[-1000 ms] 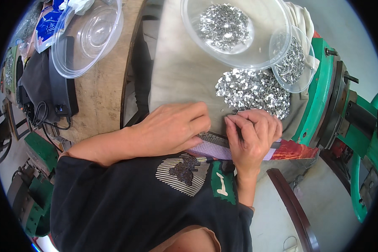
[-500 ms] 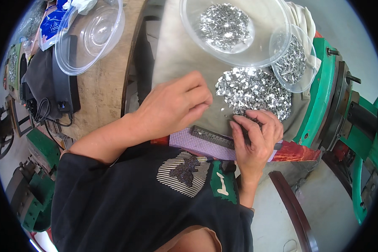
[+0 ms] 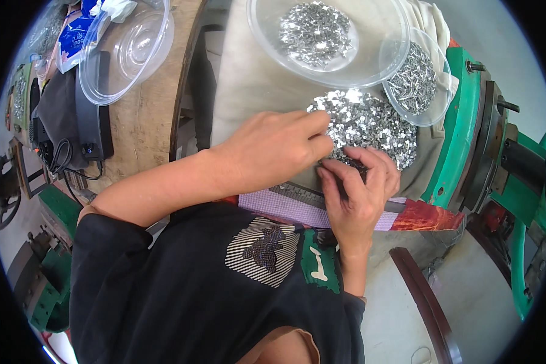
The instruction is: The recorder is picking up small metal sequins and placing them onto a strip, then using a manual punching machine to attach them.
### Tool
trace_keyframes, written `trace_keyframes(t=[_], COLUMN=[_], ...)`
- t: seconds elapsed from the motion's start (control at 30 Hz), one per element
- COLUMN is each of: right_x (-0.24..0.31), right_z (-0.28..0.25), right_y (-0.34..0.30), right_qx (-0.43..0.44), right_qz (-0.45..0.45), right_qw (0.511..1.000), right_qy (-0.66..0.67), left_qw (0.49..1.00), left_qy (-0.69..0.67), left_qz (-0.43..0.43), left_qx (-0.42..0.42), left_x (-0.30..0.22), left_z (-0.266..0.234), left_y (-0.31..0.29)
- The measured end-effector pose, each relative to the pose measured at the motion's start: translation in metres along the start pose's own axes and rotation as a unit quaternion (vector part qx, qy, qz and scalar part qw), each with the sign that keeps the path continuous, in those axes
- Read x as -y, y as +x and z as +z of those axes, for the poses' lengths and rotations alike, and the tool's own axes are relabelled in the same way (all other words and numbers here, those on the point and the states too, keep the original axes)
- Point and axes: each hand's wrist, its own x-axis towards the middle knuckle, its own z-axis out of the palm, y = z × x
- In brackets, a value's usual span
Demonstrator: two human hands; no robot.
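Observation:
A loose pile of small shiny metal pieces [image 3: 376,130] lies on a pale cloth [image 3: 236,91]. At its near left edge is my left hand [image 3: 285,145], with its fingers curled in a pinch. Whatever sits between those fingertips is hidden. My right hand [image 3: 361,188] rests at the pile's near side, its thumb and forefinger close together beside the left fingertips. Anything they hold is too small to make out. A dark strip like a ruler [image 3: 297,194] lies on a lilac woven cloth [image 3: 264,202] below the hands, partly covered by them.
Beyond the pile stands a large clear tub [image 3: 327,79] with metal bits in it. A smaller clear tub [image 3: 411,79] of thin metal pieces sits to its right. Another clear container [image 3: 127,54] is on the wooden table [image 3: 142,121] at left. Green machinery [image 3: 455,133] borders the right.
My left hand has moved right to the pile's edge, meeting the right fingertips. My right hand has shifted slightly left, its thumb and forefinger closer together. The whole view has shifted a little.

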Motion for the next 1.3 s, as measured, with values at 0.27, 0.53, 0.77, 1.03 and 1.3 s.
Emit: trace_keyframes(t=[0.27,0.53,0.77,1.03,1.3], right_x=[0.001,0.002,-0.006,0.000,0.003], right_z=[-0.004,-0.012,-0.004,0.005,-0.010], right_y=[-0.008,-0.032,0.000,0.021,0.005], right_qx=[0.000,0.033,-0.031,-0.033,0.039], right_qz=[-0.019,-0.036,-0.040,-0.076,-0.035], right_qw=[1.000,0.997,0.999,0.991,0.998], right_qy=[0.009,0.053,-0.016,-0.108,-0.045], left_qw=[0.999,0.996,0.999,0.998,0.993], left_qy=[-0.029,-0.082,-0.048,-0.060,0.084], left_qz=[-0.025,0.003,0.021,0.017,-0.049], left_qx=[-0.009,-0.018,0.008,-0.009,-0.071], left_x=[-0.008,-0.017,-0.020,-0.020,0.003], left_z=[-0.019,-0.012,0.000,-0.006,-0.010], left_y=[-0.022,-0.047,-0.052,-0.046,-0.013])
